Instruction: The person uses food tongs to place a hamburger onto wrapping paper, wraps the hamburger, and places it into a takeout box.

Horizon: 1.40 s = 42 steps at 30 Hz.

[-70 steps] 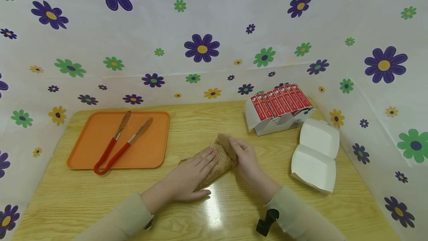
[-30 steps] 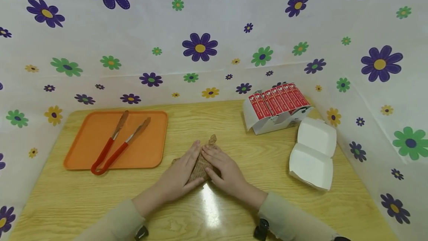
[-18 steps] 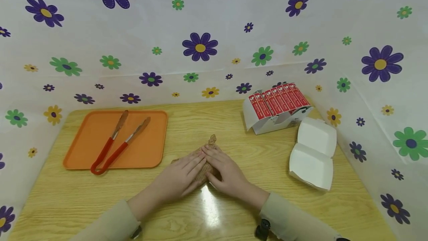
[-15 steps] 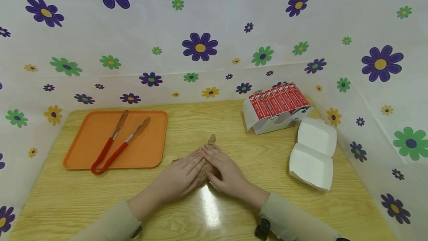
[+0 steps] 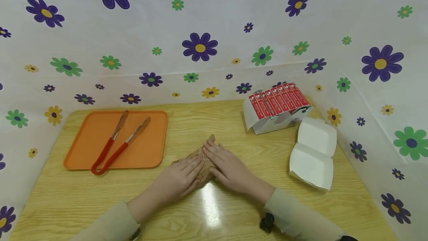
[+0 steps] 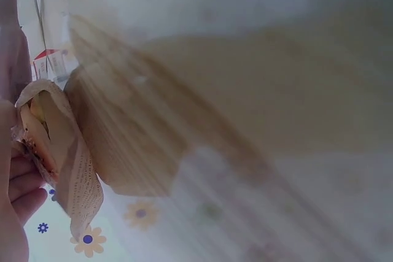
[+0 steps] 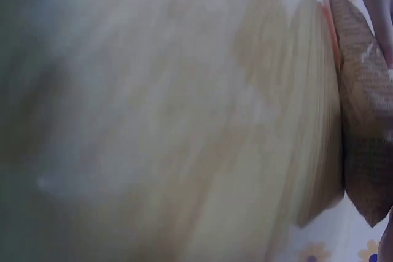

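Brown printed paper parcel (image 5: 206,169) beneath left hand (image 5: 177,176) and right hand (image 5: 230,167), each grip flattened, nothing clasped.

Tray (image 5: 153,155) and tongs (image 5: 115,156) left, carton (image 5: 267,125) and clamshell (image 5: 311,164) right.
The spread tongs lie on the orange tray, bend over its near edge; red packets (image 5: 278,101) fill the carton just beside the open clamshell; a flowered sheet (image 5: 230,14) backs the worktop (image 5: 207,118).

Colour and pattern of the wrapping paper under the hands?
Wrapping paper: brown, printed with rows of darker, newsprint-like text. Shows best in the right wrist view.
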Tool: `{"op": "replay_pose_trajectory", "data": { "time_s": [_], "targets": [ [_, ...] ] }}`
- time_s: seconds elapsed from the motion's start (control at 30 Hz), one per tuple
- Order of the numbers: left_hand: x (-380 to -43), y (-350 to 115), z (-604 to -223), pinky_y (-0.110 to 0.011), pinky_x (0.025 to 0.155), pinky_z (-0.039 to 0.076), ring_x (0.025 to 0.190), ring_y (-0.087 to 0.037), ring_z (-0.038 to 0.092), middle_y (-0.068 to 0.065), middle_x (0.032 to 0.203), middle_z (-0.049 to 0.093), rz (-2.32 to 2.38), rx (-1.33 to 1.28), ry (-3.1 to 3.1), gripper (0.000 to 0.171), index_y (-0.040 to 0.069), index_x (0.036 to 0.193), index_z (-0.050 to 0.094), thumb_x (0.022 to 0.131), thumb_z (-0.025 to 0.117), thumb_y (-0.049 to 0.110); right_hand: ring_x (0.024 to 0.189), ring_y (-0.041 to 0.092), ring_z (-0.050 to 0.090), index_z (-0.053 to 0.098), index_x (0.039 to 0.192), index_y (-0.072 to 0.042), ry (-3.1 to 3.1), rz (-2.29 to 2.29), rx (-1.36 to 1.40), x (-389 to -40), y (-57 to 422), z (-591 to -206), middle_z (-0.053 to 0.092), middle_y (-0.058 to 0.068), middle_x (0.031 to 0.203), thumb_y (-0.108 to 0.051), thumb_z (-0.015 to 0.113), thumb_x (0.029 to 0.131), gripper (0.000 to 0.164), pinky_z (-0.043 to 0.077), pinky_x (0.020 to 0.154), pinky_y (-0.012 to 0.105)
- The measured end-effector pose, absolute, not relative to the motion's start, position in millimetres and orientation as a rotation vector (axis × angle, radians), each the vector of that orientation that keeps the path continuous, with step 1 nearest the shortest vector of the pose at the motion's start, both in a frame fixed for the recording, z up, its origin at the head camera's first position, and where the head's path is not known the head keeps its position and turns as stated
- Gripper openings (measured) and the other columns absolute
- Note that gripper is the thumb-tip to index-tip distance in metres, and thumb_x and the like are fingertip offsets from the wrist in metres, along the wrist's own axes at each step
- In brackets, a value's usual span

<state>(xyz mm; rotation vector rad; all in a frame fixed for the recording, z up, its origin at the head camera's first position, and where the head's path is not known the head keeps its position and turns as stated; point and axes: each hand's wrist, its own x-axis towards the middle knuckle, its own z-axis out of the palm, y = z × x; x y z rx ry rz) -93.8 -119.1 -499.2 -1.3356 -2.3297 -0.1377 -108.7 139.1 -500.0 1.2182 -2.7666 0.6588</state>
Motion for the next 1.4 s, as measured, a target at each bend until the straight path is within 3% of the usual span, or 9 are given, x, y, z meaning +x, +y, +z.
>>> {"op": "replay_pose_trajectory", "data": {
  "time_s": [0.27, 0.4, 0.67, 0.73, 0.83, 0.97, 1.07, 1.27, 1.4],
  "targets": [
    [-91.8, -118.3, -496.1, -0.042, 0.109, 0.059, 0.131, -0.029, 0.069, -0.016, 0.142, 0.069, -0.148, -1.344, -2.349, 0.060, 0.000, 0.141, 0.067, 0.097, 0.071, 0.041, 0.166, 0.029, 0.020, 0.024, 0.169, -0.004, -2.792, 0.473, 1.359, -115.6, 149.5, -502.0, 0.020, 0.012, 0.178, -0.035, 0.045, 0.113, 0.067, 0.020, 0.136, 0.046],
    [-92.0, -124.3, -492.4, -0.045, 0.113, 0.056, 0.139, -0.031, 0.063, -0.017, 0.152, 0.062, -0.162, -1.406, -2.430, 0.062, 0.000, 0.149, 0.059, 0.101, 0.068, 0.039, 0.166, 0.029, 0.019, 0.021, 0.169, -0.004, -2.764, 0.396, 1.396, -117.3, 151.3, -502.6, 0.019, 0.013, 0.178, -0.044, 0.042, 0.113, 0.072, 0.021, 0.135, 0.046],
    [-98.7, -159.7, -486.4, -0.042, 0.125, 0.042, 0.154, -0.030, 0.046, -0.014, 0.169, 0.042, -0.022, -1.627, -2.486, 0.067, 0.006, 0.161, 0.043, 0.110, 0.052, 0.047, 0.167, 0.028, 0.018, 0.018, 0.170, -0.004, -2.715, 0.287, 1.431, -119.3, 152.9, -504.2, 0.020, 0.014, 0.178, -0.061, 0.061, 0.100, 0.100, 0.023, 0.135, 0.045],
    [-100.3, -171.2, -484.9, -0.040, 0.129, 0.035, 0.154, -0.029, 0.047, -0.013, 0.169, 0.043, 0.046, -1.663, -2.439, 0.068, 0.007, 0.161, 0.045, 0.108, 0.054, 0.049, 0.167, 0.027, 0.017, 0.017, 0.170, -0.005, -2.720, 0.283, 1.431, -119.4, 153.2, -504.5, 0.019, 0.013, 0.179, -0.063, 0.064, 0.098, 0.104, 0.022, 0.135, 0.044],
    [-104.1, -188.4, -483.4, -0.035, 0.136, 0.015, 0.151, -0.029, 0.051, -0.013, 0.166, 0.048, 0.111, -1.714, -2.343, 0.061, 0.007, 0.157, 0.050, 0.107, 0.055, 0.042, 0.167, 0.026, 0.015, 0.015, 0.171, -0.006, -2.733, 0.278, 1.428, -119.2, 153.4, -504.6, 0.017, 0.013, 0.179, -0.065, 0.064, 0.097, 0.107, 0.021, 0.136, 0.043],
    [-108.6, -208.3, -484.5, -0.034, 0.136, -0.005, 0.147, -0.027, 0.055, -0.012, 0.161, 0.054, 0.181, -1.766, -2.215, 0.052, 0.008, 0.153, 0.055, 0.114, 0.029, 0.028, 0.167, 0.025, 0.014, 0.014, 0.171, -0.005, -2.740, 0.263, 1.430, -118.9, 153.3, -503.7, 0.016, 0.013, 0.179, -0.066, 0.063, 0.097, 0.108, 0.020, 0.136, 0.042],
    [-109.1, -219.0, -488.1, -0.035, 0.136, -0.003, 0.150, -0.024, 0.053, -0.009, 0.161, 0.055, 0.235, -1.794, -2.135, 0.059, 0.009, 0.156, 0.053, 0.117, 0.011, 0.023, 0.168, 0.025, 0.013, 0.013, 0.171, -0.005, -2.745, 0.246, 1.434, -118.6, 152.9, -502.2, 0.015, 0.012, 0.179, -0.067, 0.063, 0.097, 0.109, 0.019, 0.136, 0.041],
    [-106.4, -228.0, -497.7, -0.036, 0.134, 0.026, 0.156, -0.022, 0.044, -0.007, 0.164, 0.051, 0.314, -1.822, -2.029, 0.053, 0.005, 0.166, 0.034, 0.118, 0.014, 0.016, 0.167, 0.027, 0.013, 0.014, 0.170, -0.004, -2.735, 0.240, 1.439, -118.5, 151.8, -501.3, 0.018, 0.014, 0.179, -0.068, 0.064, 0.096, 0.109, 0.018, 0.136, 0.042],
    [-105.6, -226.4, -500.0, -0.035, 0.135, 0.023, 0.152, -0.019, 0.050, -0.006, 0.164, 0.051, 0.332, -1.826, -2.005, 0.053, 0.003, 0.167, 0.030, 0.117, 0.013, 0.013, 0.167, 0.027, 0.014, 0.016, 0.170, -0.003, -2.724, 0.232, 1.439, -118.9, 151.2, -502.0, 0.019, 0.015, 0.178, -0.068, 0.063, 0.097, 0.109, 0.017, 0.136, 0.042]
  ]
}}
